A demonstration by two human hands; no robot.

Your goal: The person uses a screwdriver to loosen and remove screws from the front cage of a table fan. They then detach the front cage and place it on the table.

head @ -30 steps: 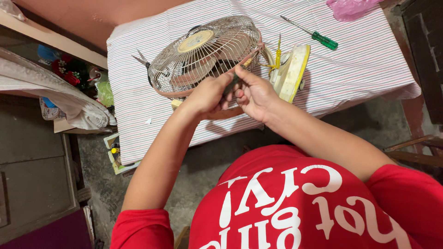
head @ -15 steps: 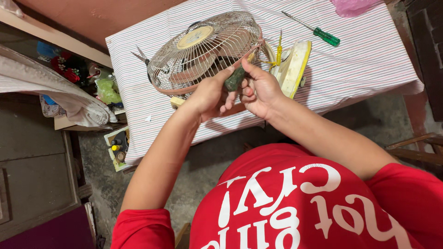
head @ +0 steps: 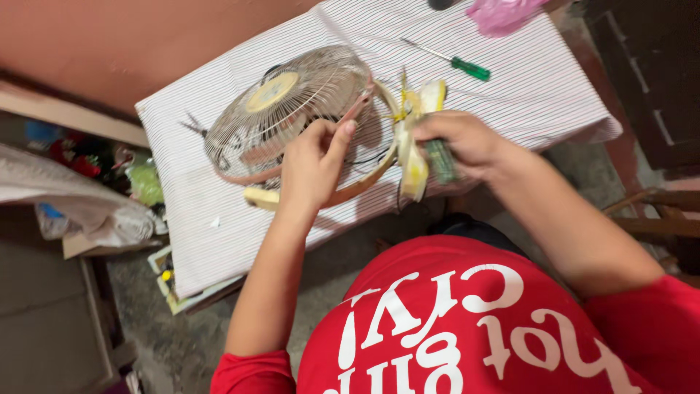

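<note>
An old table fan with a wire cage [head: 292, 109] lies tilted on a striped cloth-covered table [head: 525, 95]. My left hand [head: 313, 164] rests on the rear edge of the cage and its curved frame, fingers against the wire. My right hand [head: 463, 142] is closed on a dark green handle [head: 440, 160], held beside the fan's yellowed plastic base [head: 415, 146]. What the handle belongs to is blurred.
A green-handled screwdriver [head: 452, 62] lies on the table beyond the fan. A pink bag [head: 503, 13] sits at the far edge. Cluttered shelves and bags [head: 87, 197] stand at the left, wooden furniture [head: 649, 219] at the right.
My right hand has drawn back to the right with the green handle, away from the cage. My left hand shifted up onto the cage rim. The view moved closer.
</note>
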